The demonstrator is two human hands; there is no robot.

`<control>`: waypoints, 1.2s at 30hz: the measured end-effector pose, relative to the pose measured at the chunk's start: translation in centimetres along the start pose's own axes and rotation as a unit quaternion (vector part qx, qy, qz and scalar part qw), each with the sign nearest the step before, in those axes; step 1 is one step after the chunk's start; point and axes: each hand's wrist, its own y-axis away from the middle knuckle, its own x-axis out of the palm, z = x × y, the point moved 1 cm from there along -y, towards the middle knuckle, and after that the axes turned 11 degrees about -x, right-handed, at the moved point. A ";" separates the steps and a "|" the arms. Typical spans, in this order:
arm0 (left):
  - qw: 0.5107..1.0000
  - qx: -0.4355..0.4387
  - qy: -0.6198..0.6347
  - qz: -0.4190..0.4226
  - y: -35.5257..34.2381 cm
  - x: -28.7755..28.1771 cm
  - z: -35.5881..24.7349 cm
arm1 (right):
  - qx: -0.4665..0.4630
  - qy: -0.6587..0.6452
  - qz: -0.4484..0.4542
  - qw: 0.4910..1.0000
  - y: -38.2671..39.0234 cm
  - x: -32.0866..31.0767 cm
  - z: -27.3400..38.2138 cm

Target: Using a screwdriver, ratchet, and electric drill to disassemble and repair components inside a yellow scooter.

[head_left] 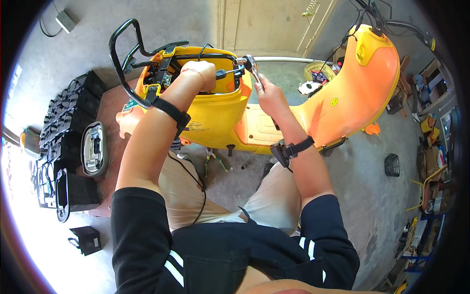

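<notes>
A yellow and orange electric scooter (215,115) stands across in front of me, its seat off and the compartment under it uncovered. My left hand (199,77) is closed at that compartment's rim, on what looks like a screwdriver (223,74). The screwdriver's thin shaft points right, toward the rim's right end. Most of its handle is hidden in the fist. My right hand (271,99) grips a metal ratchet wrench (254,68), whose head with a socket sits at the right end of the rim, close to the screwdriver's tip. The fastener there is too small to make out.
A black tube rack (113,44) rises at the scooter's left end. Pliers (214,159) lie on the floor below it. Black battery cases (73,117) and the upturned seat (94,149) are at left. A small black basket (391,165) and cluttered shelving (433,181) stand right.
</notes>
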 end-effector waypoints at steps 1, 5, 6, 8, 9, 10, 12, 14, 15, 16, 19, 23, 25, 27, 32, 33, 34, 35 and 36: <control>1.000 0.006 -0.007 -0.008 0.0 0.0 0.0 | -0.015 -0.018 -0.015 1.000 -0.1 0.2 -0.2; 1.000 -0.003 0.001 -0.003 0.2 -0.1 0.0 | -0.009 -0.007 -0.005 1.000 0.0 0.3 -0.5; 1.000 -0.006 0.000 0.000 0.2 -0.1 -0.1 | 0.002 -0.007 -0.004 1.000 -0.2 0.1 -0.3; 1.000 -0.004 0.000 -0.004 0.2 0.0 0.0 | -0.010 -0.028 -0.018 0.999 -0.6 -0.7 0.5; 1.000 -0.003 0.001 -0.005 0.1 0.1 0.0 | 0.010 -0.021 -0.017 1.000 -0.8 -1.2 1.0; 1.000 -0.007 0.002 -0.006 0.1 0.2 0.0 | -0.017 -0.024 -0.031 0.999 -1.0 -1.7 1.5; 1.000 -0.005 -0.001 -0.007 -0.1 0.3 0.0 | -0.005 -0.038 -0.057 0.998 -1.1 -2.2 2.1; 1.000 -0.005 0.001 -0.007 -0.2 0.3 0.0 | 0.030 -0.024 -0.035 0.999 -0.8 -1.8 2.2; 1.000 -0.004 0.002 -0.007 -0.2 0.3 0.0 | -0.003 -0.015 -0.052 0.999 -0.5 -1.6 2.0; 1.000 -0.003 0.002 -0.006 -0.2 0.3 0.0 | 0.014 0.003 -0.006 1.000 -0.4 -1.2 1.7; 1.000 -0.004 -0.005 -0.010 0.0 0.1 0.1 | 0.046 0.014 0.005 0.999 -0.2 -1.0 0.0; 1.000 -0.003 0.007 -0.001 0.4 0.0 0.2 | 0.052 -0.055 -0.005 0.997 -0.2 -1.7 -0.7; 1.000 0.001 0.012 -0.005 0.3 0.0 0.2 | 0.057 -0.053 -0.017 0.997 -0.4 -1.7 0.1; 1.000 -0.010 0.014 -0.002 0.2 0.0 0.2 | 0.086 -0.064 0.006 0.994 -0.8 -1.8 1.1; 1.000 0.002 0.003 -0.011 0.1 0.2 0.1 | 0.020 -0.095 -0.093 0.991 -1.1 -2.3 2.4; 1.000 0.000 0.011 -0.011 0.1 0.2 0.2 | 0.000 -0.081 -0.118 0.990 -1.1 -2.0 2.5; 1.000 0.003 0.005 -0.011 0.1 0.2 0.2 | -0.011 -0.033 -0.068 0.997 -1.0 -1.6 2.6; 1.000 0.005 0.000 -0.009 0.1 0.2 0.1 | 0.004 0.020 -0.004 1.000 -1.1 -1.3 2.5; 1.000 0.003 0.001 -0.015 0.1 0.1 0.2 | 0.069 0.053 0.021 0.996 -0.8 -1.5 2.3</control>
